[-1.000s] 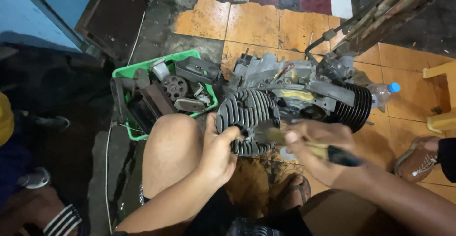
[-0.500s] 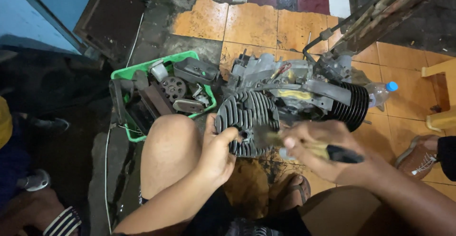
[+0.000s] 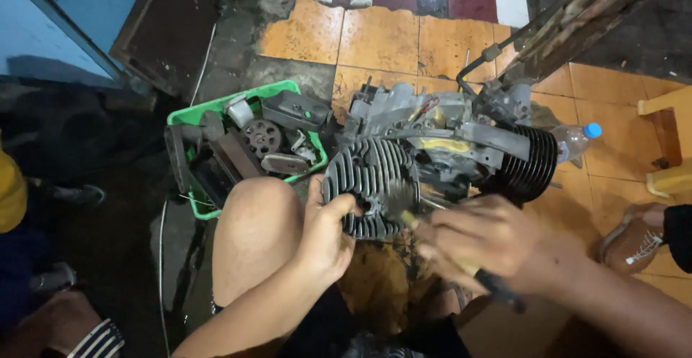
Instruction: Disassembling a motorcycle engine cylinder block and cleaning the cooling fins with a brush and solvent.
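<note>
A small engine (image 3: 447, 149) lies on the orange tiled floor in front of me, with a grey finned cover (image 3: 367, 174) facing me and a black finned cylinder (image 3: 530, 163) on its right. My left hand (image 3: 324, 235) grips the lower left edge of the finned cover. My right hand (image 3: 479, 246) is closed around a tool with a dark handle (image 3: 497, 289), its yellowish tip (image 3: 407, 217) against the cover's right side. The right hand is blurred by motion. My bare knee (image 3: 256, 221) is just left of the engine.
A green plastic tray (image 3: 189, 116) full of engine parts sits to the left of the engine. A clear bottle with a blue cap (image 3: 577, 138) lies at the right. Another person's shoe (image 3: 634, 242) is at the far right, and a yellow stool leg (image 3: 670, 178) beyond it.
My right hand with the tool has shifted slightly left and down along the finned cover. My left hand keeps its grip on the cover's edge.
</note>
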